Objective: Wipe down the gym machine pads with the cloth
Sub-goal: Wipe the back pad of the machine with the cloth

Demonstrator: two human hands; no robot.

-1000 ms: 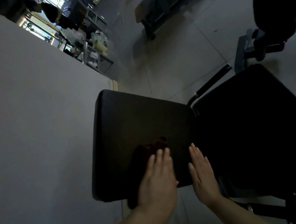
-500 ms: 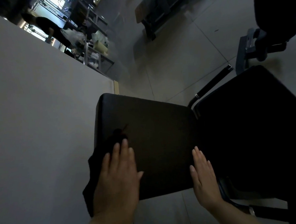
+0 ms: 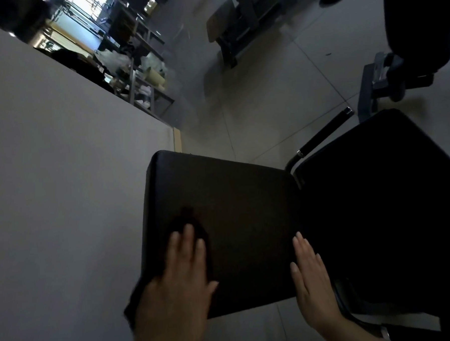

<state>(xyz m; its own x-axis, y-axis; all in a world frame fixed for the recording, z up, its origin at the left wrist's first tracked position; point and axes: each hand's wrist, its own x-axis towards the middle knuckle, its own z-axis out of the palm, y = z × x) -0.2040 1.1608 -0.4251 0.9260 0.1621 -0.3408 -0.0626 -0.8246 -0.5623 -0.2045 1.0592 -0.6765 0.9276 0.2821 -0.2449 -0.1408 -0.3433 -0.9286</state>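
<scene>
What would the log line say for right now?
left hand: flat on cloth | cloth: on pad, left side | right hand: flat, pad's right edge

- The left hand (image 3: 172, 285) is showing motion blur and covering most of the dark cloth (image 3: 187, 224).
- The second pad (image 3: 382, 209) is lying in shadow, running off the right edge.
- Shelf clutter (image 3: 146, 78) is appearing too small to identify.

A dark cloth (image 3: 187, 224) is spread on the near left corner of a flat black pad (image 3: 233, 209), overhanging its edge
</scene>
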